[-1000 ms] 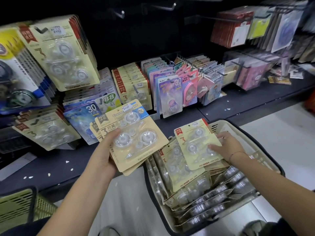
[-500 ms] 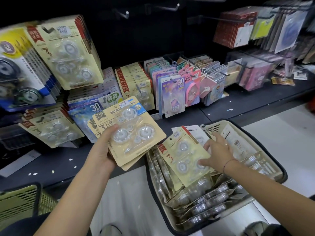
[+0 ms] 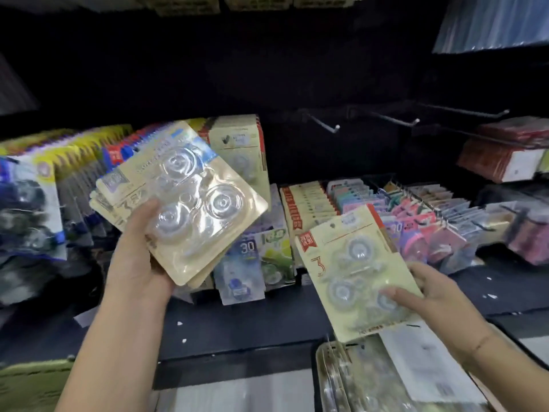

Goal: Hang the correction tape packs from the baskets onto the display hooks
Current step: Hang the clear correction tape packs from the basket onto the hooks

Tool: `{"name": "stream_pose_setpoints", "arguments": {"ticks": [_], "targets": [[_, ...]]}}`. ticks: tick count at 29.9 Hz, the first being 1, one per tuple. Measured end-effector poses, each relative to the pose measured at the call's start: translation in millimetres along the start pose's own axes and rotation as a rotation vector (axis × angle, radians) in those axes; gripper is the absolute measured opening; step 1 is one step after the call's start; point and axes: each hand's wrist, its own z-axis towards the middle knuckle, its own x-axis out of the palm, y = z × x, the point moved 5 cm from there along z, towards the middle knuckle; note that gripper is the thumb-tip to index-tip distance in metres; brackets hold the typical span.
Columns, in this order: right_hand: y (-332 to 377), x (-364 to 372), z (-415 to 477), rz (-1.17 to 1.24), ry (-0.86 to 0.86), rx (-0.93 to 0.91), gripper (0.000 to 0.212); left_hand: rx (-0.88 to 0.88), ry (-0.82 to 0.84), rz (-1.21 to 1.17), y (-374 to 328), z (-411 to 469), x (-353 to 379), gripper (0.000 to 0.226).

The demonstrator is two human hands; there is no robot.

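In the head view, the left hand (image 3: 133,263) grips a stack of packs (image 3: 190,203), thumb on the front. The right hand (image 3: 439,301) pinches one pack (image 3: 350,278) just above the basket (image 3: 319,367), where more lie. The bare hooks (image 3: 322,124) suggest much hanging is left. The packs are stiff beige cards with clear, glossy round bubbles.

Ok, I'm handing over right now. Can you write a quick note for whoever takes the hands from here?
Left hand: grips a stack of packs, raised in front of the display.
Right hand: pinches a single pack above the basket.
Done: matching hung packs fill a hook behind the stack.
Left: nothing held is on a hook yet. The bare hooks are at upper right. More packs lie in the basket.
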Motion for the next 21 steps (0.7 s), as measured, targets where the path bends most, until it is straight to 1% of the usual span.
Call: {"name": "stream_pose_setpoints", "arguments": {"ticks": [3,6,8,11,14,18,21], "targets": [[51.8,56.8,31.0,0.071,0.038,-0.143,0.017,0.044,-0.012,-0.062,-26.4,15.0,-9.3,0.041],[97.3,104.0,58.8,0.102,0.032,-0.257,0.013,0.032,-0.037,-0.106,-33.0,21.1,-28.8,0.044],[119.6,127.4,72.1,0.1,0.025,-0.317,0.012,0.021,-0.06,-0.124,-33.0,23.2,-38.9,0.041],[131.9,150.7,85.5,0.108,0.007,-0.329,0.007,-0.022,-0.027,-0.176,-30.3,26.0,-46.4,0.034],[132.2,164.1,94.2,0.143,-0.01,-0.311,0.005,-0.017,0.025,-0.227,-31.2,27.7,-48.6,0.041],[122.7,164.7,98.4,0.156,-0.133,-0.283,0.004,-0.007,0.062,-0.268,-31.0,28.5,-44.8,0.04],[114.7,166.9,99.5,0.143,-0.202,-0.276,0.007,-0.013,0.078,-0.255,-27.8,30.2,-41.1,0.049]]}}
